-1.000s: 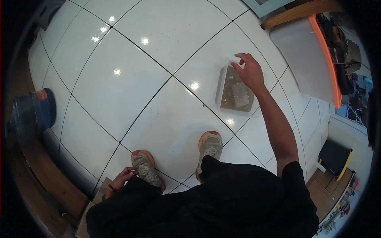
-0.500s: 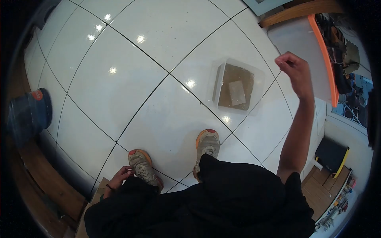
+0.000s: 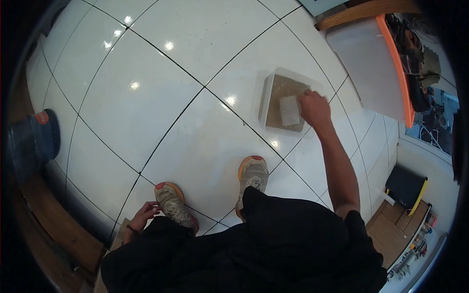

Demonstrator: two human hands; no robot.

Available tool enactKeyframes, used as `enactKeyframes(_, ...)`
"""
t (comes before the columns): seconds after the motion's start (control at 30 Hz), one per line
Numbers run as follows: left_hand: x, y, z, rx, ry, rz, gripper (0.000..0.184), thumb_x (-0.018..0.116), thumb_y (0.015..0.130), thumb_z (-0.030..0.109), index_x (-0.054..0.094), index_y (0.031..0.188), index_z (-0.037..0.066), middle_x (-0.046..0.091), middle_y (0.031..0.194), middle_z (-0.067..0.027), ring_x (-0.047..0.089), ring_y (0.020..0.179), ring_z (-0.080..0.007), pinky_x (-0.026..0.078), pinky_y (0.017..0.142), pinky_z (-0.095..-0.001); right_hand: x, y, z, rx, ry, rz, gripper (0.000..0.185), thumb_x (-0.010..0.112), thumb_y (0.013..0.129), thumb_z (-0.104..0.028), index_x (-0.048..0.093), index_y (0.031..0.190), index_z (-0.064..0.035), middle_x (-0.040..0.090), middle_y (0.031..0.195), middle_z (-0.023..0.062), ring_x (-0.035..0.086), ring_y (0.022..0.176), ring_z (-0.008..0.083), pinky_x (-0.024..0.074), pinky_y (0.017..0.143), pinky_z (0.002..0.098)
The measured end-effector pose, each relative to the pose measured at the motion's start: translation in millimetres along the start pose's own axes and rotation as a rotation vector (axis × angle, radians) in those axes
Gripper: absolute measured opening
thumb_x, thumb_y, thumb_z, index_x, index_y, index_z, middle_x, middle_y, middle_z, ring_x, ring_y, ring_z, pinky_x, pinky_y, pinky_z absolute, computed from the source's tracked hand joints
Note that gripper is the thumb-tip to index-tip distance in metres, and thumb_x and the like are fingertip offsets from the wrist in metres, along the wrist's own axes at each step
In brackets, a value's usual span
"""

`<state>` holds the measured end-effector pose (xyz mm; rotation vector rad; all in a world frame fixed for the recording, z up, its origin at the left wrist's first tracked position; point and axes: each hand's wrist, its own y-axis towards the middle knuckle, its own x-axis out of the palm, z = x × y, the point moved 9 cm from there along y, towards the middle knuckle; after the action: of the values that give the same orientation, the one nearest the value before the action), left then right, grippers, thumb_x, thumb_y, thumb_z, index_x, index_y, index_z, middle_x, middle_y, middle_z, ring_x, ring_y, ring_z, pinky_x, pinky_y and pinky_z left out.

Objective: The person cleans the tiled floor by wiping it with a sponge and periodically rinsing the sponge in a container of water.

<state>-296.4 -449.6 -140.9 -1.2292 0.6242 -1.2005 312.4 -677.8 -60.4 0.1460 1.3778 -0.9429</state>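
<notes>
A clear plastic tub (image 3: 265,105) with brown, murky liquid stands on the white tiled floor. Inside it lies a pale rectangular block (image 3: 289,111). My right hand (image 3: 315,108) is at the tub's right side, fingers curled together beside the block's upper right edge; whether they grip anything is too small to make out. Down at the left, my left hand (image 3: 145,214) hangs by my left shoe (image 3: 172,202), its fingers loosely bent and apart, holding nothing.
A blue water jug (image 3: 41,139) stands at the left near a wooden bench (image 3: 63,224). At the upper right is a translucent bin with an orange rim (image 3: 398,73), dark items beside it. A black and yellow object (image 3: 406,188) sits at the lower right.
My right hand first swung right, away from the tub, then came back to its right side with the fingers curled. The left hand has stayed by the shoe.
</notes>
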Motion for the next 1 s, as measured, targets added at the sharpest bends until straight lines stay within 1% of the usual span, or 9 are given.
enactKeyframes(0.1, 0, -6, 4, -0.022, 0.003, 0.045, 0.051, 0.057, 0.094, 0.039, 0.045, 0.135, 0.011, 0.058, 0.125, -0.0086, 0.053, 0.114, -0.0213, 0.039, 0.098, -0.0388, 3, -13, 5, 0.241, 0.605, -0.016, 0.037, 0.069, 0.084, -0.033, 0.062, 0.112, -0.0096, 0.066, 0.106, 0.0115, 0.063, 0.102, 0.0308, 0.0513, 0.082, 0.0458)
enactKeyframes(0.13, -1, -3, 2, -0.022, -0.002, 0.037, 0.050, 0.057, 0.095, 0.039, 0.045, 0.134, 0.011, 0.058, 0.126, -0.0086, 0.053, 0.114, -0.0213, 0.039, 0.098, -0.0390, 19, -8, 3, 0.157, 0.426, -0.011, 0.047, 0.070, 0.083, -0.036, 0.057, 0.119, -0.0090, 0.063, 0.113, 0.0148, 0.060, 0.109, 0.0340, 0.0510, 0.084, 0.0488)
enactKeyframes(0.23, 1, 0, -10, -0.027, -0.019, 0.024, 0.050, 0.056, 0.095, 0.040, 0.046, 0.134, 0.011, 0.058, 0.127, -0.0088, 0.053, 0.113, -0.0215, 0.038, 0.098, -0.0394, 50, -6, 1, 0.258, 0.363, -0.072, 0.072, 0.072, 0.079, -0.043, 0.042, 0.135, -0.0082, 0.054, 0.126, 0.0212, 0.057, 0.113, 0.0384, 0.0512, 0.088, 0.0478)
enactKeyframes(0.33, 0, -2, -4, -0.027, 0.010, 0.027, 0.049, 0.056, 0.095, 0.040, 0.046, 0.133, 0.012, 0.058, 0.126, -0.0090, 0.053, 0.113, -0.0215, 0.038, 0.098, -0.0393, 69, -11, -2, 0.325, 0.398, -0.058, 0.096, 0.076, 0.074, -0.048, 0.025, 0.145, -0.0088, 0.043, 0.134, 0.0266, 0.055, 0.115, 0.0427, 0.0512, 0.091, 0.0471)
enactKeyframes(0.43, -3, -3, -2, -0.024, 0.018, 0.050, 0.049, 0.056, 0.095, 0.040, 0.046, 0.133, 0.012, 0.058, 0.124, -0.0089, 0.053, 0.113, -0.0213, 0.038, 0.098, -0.0396, 75, -14, -9, 0.368, 0.472, -0.093, 0.106, 0.078, 0.071, -0.047, 0.015, 0.148, -0.0101, 0.041, 0.134, 0.0278, 0.053, 0.116, 0.0451, 0.0509, 0.093, 0.0481)
enactKeyframes(0.63, -3, 0, -7, -0.049, 0.021, 0.049, 0.051, 0.057, 0.093, 0.041, 0.046, 0.133, 0.012, 0.058, 0.124, -0.0081, 0.052, 0.115, -0.0208, 0.037, 0.098, -0.0398, 97, -8, -14, 0.369, 0.633, -0.120, 0.102, 0.079, 0.070, -0.033, 0.016, 0.146, -0.0076, 0.042, 0.132, 0.0305, 0.052, 0.118, 0.0464, 0.0495, 0.093, 0.0501)
enactKeyframes(0.73, -5, -3, -4, -0.059, 0.024, 0.068, 0.051, 0.058, 0.093, 0.040, 0.046, 0.133, 0.012, 0.058, 0.124, -0.0080, 0.051, 0.117, -0.0204, 0.036, 0.098, -0.0394, 108, -3, 0, 0.305, 0.907, 0.062, 0.099, 0.077, 0.070, -0.024, 0.016, 0.146, -0.0093, 0.045, 0.129, 0.0283, 0.055, 0.113, 0.0448, 0.0493, 0.092, 0.0499)
enactKeyframes(0.83, -5, -1, -11, -0.043, 0.004, 0.061, 0.050, 0.058, 0.093, 0.039, 0.046, 0.133, 0.012, 0.058, 0.124, -0.0076, 0.051, 0.118, -0.0198, 0.036, 0.098, -0.0388, 119, 1, 6, 0.256, 1.226, -0.051, 0.083, 0.067, 0.073, -0.018, 0.025, 0.144, -0.0094, 0.047, 0.130, 0.0228, 0.061, 0.100, 0.0375, 0.0504, 0.085, 0.0479)
enactKeyframes(1.0, -3, 0, -9, -0.037, 0.007, 0.045, 0.049, 0.057, 0.093, 0.037, 0.046, 0.133, 0.012, 0.058, 0.123, -0.0065, 0.050, 0.119, -0.0193, 0.036, 0.098, -0.0387, 100, -11, -16, 0.346, 2.076, -0.417, 0.061, 0.047, 0.074, -0.021, 0.045, 0.134, -0.0107, 0.056, 0.121, 0.0164, 0.059, 0.082, 0.0255, 0.0501, 0.071, 0.0417)
